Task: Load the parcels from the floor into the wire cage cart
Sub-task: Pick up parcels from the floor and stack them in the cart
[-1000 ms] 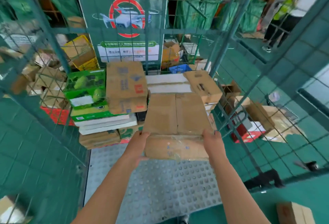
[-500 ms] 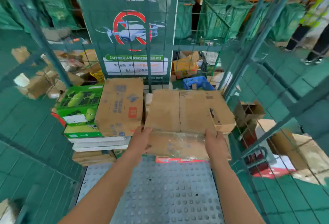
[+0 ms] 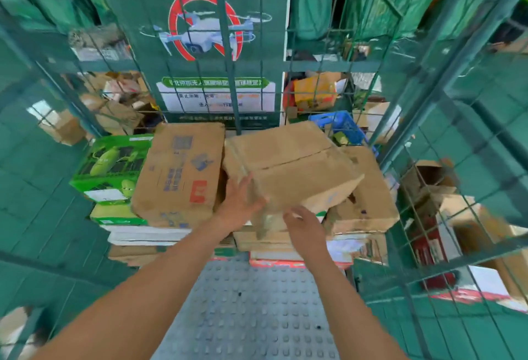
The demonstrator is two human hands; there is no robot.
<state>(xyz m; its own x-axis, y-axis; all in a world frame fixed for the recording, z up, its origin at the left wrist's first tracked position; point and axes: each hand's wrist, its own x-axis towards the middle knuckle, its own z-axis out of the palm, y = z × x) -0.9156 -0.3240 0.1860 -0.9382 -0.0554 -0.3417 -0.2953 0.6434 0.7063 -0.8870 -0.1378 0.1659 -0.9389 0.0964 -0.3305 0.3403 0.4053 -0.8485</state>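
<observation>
Writing first: a green poster [image 3: 200,45] hangs behind the cart's back mesh, w/ a drone inside a red prohibition ring; the Chinese text under it is too blurred to read. The printed carton [image 3: 180,171] at back-left centre of the cart floor carries blue print, a QR-like square and a red block, unreadable. Left of it sits a green carton [image 3: 111,168] w/ pictures of pale green fruit or veg and a white label.

Both arms reach fwd into the wire cage cart [image 3: 400,119]. The left hand [image 3: 240,205] lies flat, fingers straight and spread, against the near-left side of the plain parcel [image 3: 288,168]. The right hand [image 3: 303,225] is at the parcel's near lower edge; whether its fingers curl on it can't be told, too blurred.

The parcel is plain brown corrugated card w/ a taped top seam, tilted, resting atop the stack toward the cart's back-right, partly over another brown box [image 3: 368,202] by the right mesh. The stack below is flat white and brown cartons. The cart floor [image 3: 245,308] is grey studded metal; the cage is green wire grid.
</observation>
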